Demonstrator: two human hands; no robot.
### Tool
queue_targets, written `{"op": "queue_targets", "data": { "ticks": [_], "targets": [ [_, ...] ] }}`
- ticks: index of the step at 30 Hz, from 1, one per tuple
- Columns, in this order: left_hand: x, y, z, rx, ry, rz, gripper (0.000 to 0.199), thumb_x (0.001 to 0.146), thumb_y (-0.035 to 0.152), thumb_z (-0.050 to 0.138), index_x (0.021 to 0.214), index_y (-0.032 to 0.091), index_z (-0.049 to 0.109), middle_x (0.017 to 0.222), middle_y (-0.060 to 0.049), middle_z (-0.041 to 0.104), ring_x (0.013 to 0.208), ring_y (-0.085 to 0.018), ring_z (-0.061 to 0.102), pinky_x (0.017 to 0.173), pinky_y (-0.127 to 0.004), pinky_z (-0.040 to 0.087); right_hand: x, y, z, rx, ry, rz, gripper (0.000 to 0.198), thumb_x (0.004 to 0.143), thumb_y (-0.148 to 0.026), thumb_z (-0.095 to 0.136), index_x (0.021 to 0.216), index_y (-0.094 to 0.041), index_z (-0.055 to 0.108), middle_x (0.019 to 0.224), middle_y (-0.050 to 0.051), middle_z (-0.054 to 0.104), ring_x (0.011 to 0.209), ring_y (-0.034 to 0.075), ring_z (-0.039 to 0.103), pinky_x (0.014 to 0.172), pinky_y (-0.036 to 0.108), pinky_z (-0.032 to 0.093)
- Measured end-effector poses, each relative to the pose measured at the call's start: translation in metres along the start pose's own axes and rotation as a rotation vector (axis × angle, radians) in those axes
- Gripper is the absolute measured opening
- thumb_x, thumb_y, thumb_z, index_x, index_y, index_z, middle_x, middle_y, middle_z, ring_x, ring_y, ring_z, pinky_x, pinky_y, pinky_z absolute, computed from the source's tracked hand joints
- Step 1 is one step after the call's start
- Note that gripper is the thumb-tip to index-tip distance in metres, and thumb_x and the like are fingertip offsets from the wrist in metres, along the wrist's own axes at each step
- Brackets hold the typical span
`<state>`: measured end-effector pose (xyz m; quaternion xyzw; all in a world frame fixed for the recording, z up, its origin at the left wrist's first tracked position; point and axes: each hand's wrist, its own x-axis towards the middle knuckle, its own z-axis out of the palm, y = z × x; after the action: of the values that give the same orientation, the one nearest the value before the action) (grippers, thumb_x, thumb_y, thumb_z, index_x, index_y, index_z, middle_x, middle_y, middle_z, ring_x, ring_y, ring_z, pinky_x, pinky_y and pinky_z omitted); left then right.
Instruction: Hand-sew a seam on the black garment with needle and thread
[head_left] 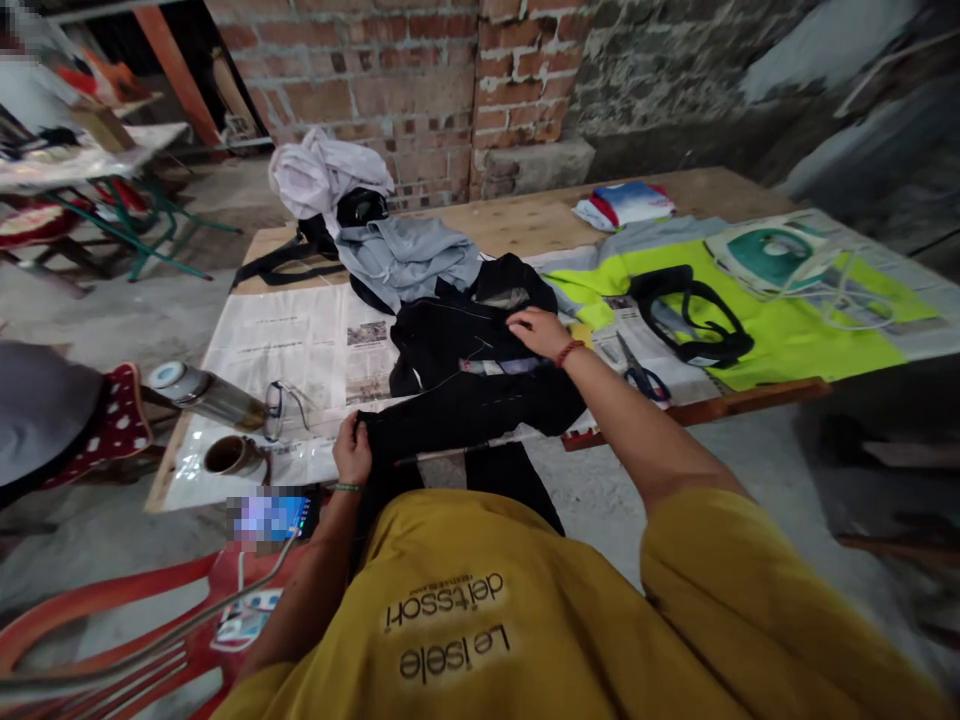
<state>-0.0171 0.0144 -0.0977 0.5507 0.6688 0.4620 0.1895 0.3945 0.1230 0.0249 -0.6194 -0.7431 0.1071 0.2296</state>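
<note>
A black garment [480,400] lies spread at the table's near edge, with pale stitch lines and thin light threads on its cloth. My left hand [352,450] is closed on its left end, the thumb on top. My right hand [536,330] is over the garment's upper right part, fingers bent together in a pinch; whatever lies between the fingertips is too small to make out. A pair of scissors [641,372] with dark handles rests right of my right wrist. Behind the black garment is a heap of grey cloth [409,255].
Newspaper covers the wooden table [517,225]. To the left stand a glass bottle [214,395], eyeglasses [285,405] and a brown cup [232,457]. On the right are a black strap [694,315], neon-yellow cloth [787,340] and an iron [772,255]. A red chair [112,590] is beside me.
</note>
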Motion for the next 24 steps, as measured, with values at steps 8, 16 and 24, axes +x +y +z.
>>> {"op": "queue_targets", "data": {
  "ticks": [8,16,24],
  "targets": [
    [0.000,0.002,-0.001,-0.030,-0.014,-0.042,0.031,0.086,0.029,0.051,0.113,0.018,0.061,0.111,-0.008,0.065,0.105,-0.021,0.061,0.100,-0.037,0.046,-0.114,0.022,0.004,0.064,-0.110,-0.009,0.020,0.081,-0.032,0.058,0.089,-0.021,0.073,0.095,0.006,0.069,0.094,0.021,0.060,0.092,0.037,0.043],
    [-0.002,0.007,0.000,-0.060,0.051,0.001,0.032,0.088,0.029,0.048,0.117,0.018,0.058,0.116,-0.008,0.063,0.109,-0.018,0.059,0.101,-0.031,0.045,-0.129,0.021,0.039,0.201,0.008,0.177,0.019,0.080,-0.031,0.054,0.078,-0.020,0.069,0.087,0.005,0.068,0.088,0.020,0.060,0.085,0.034,0.045],
    [-0.002,0.005,-0.001,-0.118,0.019,-0.040,0.036,0.088,0.028,0.047,0.122,0.018,0.055,0.119,-0.009,0.061,0.109,-0.018,0.058,0.102,-0.031,0.044,-0.139,0.027,0.050,0.253,0.048,0.252,0.024,0.081,-0.029,0.049,0.093,-0.020,0.067,0.093,0.006,0.067,0.091,0.020,0.062,0.088,0.036,0.048]
  ]
}}
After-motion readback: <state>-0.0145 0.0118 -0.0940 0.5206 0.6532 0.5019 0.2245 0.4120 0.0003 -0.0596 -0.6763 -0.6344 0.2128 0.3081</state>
